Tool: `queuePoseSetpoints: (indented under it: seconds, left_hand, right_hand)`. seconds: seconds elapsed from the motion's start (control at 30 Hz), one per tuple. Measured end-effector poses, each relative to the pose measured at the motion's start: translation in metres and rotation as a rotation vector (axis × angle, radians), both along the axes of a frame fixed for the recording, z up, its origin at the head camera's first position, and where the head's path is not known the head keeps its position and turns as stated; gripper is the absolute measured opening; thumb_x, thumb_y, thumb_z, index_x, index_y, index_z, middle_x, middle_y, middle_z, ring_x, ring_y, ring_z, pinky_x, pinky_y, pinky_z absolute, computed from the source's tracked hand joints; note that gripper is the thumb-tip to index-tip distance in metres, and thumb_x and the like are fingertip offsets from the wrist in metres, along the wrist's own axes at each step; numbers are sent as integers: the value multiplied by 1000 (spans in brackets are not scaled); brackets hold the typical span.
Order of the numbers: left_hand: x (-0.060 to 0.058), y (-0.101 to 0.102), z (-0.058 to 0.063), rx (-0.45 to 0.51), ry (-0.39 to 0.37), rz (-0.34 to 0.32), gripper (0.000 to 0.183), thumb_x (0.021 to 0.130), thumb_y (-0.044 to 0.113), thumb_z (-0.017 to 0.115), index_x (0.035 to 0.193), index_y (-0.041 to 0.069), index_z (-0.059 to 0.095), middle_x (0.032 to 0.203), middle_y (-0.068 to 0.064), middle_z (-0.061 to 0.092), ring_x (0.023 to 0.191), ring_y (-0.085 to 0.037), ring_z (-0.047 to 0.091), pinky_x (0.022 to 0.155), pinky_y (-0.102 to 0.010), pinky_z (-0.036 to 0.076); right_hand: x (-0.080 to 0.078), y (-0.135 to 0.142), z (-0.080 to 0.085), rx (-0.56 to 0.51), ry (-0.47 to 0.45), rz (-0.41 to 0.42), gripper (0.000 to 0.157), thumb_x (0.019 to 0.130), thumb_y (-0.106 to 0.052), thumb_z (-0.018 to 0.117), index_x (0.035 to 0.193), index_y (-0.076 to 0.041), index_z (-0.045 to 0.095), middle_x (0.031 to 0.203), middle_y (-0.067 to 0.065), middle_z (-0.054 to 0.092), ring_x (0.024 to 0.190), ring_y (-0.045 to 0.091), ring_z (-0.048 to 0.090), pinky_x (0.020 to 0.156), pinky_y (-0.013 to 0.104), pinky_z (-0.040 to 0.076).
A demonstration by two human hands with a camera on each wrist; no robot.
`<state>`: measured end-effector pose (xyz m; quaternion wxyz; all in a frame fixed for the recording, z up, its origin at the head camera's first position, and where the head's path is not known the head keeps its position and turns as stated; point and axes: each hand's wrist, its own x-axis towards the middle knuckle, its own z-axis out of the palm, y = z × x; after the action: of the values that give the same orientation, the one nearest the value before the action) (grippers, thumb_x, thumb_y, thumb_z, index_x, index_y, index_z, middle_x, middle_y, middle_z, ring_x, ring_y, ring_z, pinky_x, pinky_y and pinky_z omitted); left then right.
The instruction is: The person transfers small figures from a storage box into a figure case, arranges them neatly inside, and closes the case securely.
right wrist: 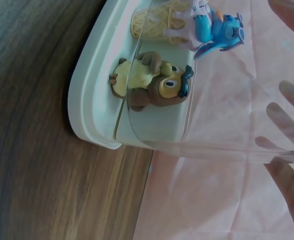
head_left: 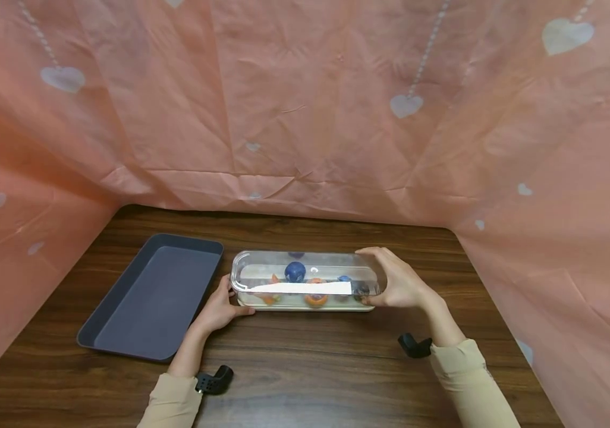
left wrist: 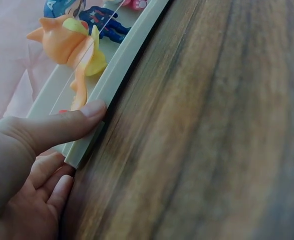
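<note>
A long white display base (head_left: 283, 308) with rounded ends lies on the table, several small figures on it. My left hand (head_left: 219, 309) grips its left end, thumb (left wrist: 81, 117) on the rim and fingers curled around the end. My right hand (head_left: 398, 279) holds the right end of a clear cover (head_left: 262, 258), its fingers spread around it. In the right wrist view the cover's edge crosses in front of an owl figure (right wrist: 149, 80) and an ice-cream cone figure (right wrist: 159, 22) with a blue character. An orange eared figure (left wrist: 66, 40) stands near my left thumb.
A dark grey rectangular tray (head_left: 152, 297) lies to the left on the brown wooden table (head_left: 305, 362). Pink fabric with pale hearts (head_left: 305, 119) hangs behind the table and along both sides. Each wrist wears a black camera mount (head_left: 214, 380).
</note>
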<state>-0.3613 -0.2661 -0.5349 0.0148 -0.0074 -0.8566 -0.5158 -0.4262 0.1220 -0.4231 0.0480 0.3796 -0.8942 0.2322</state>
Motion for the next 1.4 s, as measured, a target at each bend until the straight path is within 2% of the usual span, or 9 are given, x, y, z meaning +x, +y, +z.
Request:
queuePoseSetpoints:
  seconds: [0.3, 0.5, 0.63, 0.73, 0.8, 0.87, 1.03, 1.2, 1.4]
  left_hand:
    - [1, 0, 2, 11, -24, -3, 99, 64, 19, 83, 139, 6, 20, 135, -22, 40, 124, -35, 39, 101, -46, 34]
    - [-1, 1, 3, 8, 25, -33, 110, 59, 18, 86, 142, 10, 13, 134, -20, 42, 123, -33, 41, 98, -48, 36]
    - [-5, 1, 2, 15, 87, -73, 125, 55, 18, 88, 146, 14, 3, 143, -20, 27, 127, -35, 34, 97, -50, 36]
    - [-8, 0, 0, 17, 112, -89, 132, 53, 18, 89, 147, 16, -4, 149, -20, 12, 132, -38, 23, 101, -53, 29]
    - [-10, 0, -1, 14, 121, -90, 134, 53, 18, 89, 147, 16, -6, 149, -21, 9, 133, -39, 19, 103, -55, 24]
    - [-10, -1, -1, -5, 114, -81, 133, 52, 20, 89, 147, 16, -4, 148, -22, 16, 132, -40, 22, 103, -55, 23]
    - [-9, -1, 0, -32, 68, -60, 122, 51, 25, 90, 143, 15, 9, 136, -22, 38, 124, -39, 37, 100, -52, 29]
    - [-10, -1, 0, -44, 31, -66, 112, 50, 25, 90, 135, 11, 18, 130, -21, 42, 119, -35, 42, 98, -47, 32]
    - [-9, -2, -1, -61, 36, -81, 105, 51, 27, 90, 129, 11, 22, 126, -17, 46, 116, -31, 45, 94, -44, 35]
  right_hand:
    - [-5, 1, 2, 11, -7, 6, 93, 54, -36, 86, 134, -26, 38, 129, -4, 43, 117, 17, 42, 87, 49, 43]
    - [-6, 1, 1, 2, 12, 16, 93, 53, -33, 86, 133, -25, 39, 127, -4, 45, 114, 15, 43, 86, 46, 43]
    - [-6, 1, 1, -4, 15, 20, 92, 53, -31, 86, 132, -26, 39, 126, -4, 45, 112, 15, 44, 85, 45, 43]
    - [-6, 1, 1, -7, 13, 20, 93, 53, -31, 87, 132, -26, 39, 126, -3, 45, 113, 15, 44, 85, 45, 43]
    - [-6, 1, 1, -7, 10, 20, 93, 53, -30, 87, 132, -26, 39, 126, -3, 45, 112, 15, 44, 85, 45, 43]
    - [-6, 1, 1, -6, 9, 19, 93, 53, -31, 87, 132, -26, 39, 125, -3, 45, 111, 15, 44, 84, 45, 44]
    - [-7, 1, 2, -1, 11, 23, 93, 53, -32, 86, 132, -27, 39, 124, -4, 46, 110, 15, 44, 83, 45, 44]
    - [-8, 3, 3, 6, 12, 32, 93, 53, -35, 86, 133, -28, 39, 127, -6, 45, 114, 14, 43, 85, 46, 44]
    - [-8, 4, 3, 8, 6, 34, 94, 52, -37, 86, 133, -28, 39, 129, -7, 44, 117, 15, 42, 89, 47, 42]
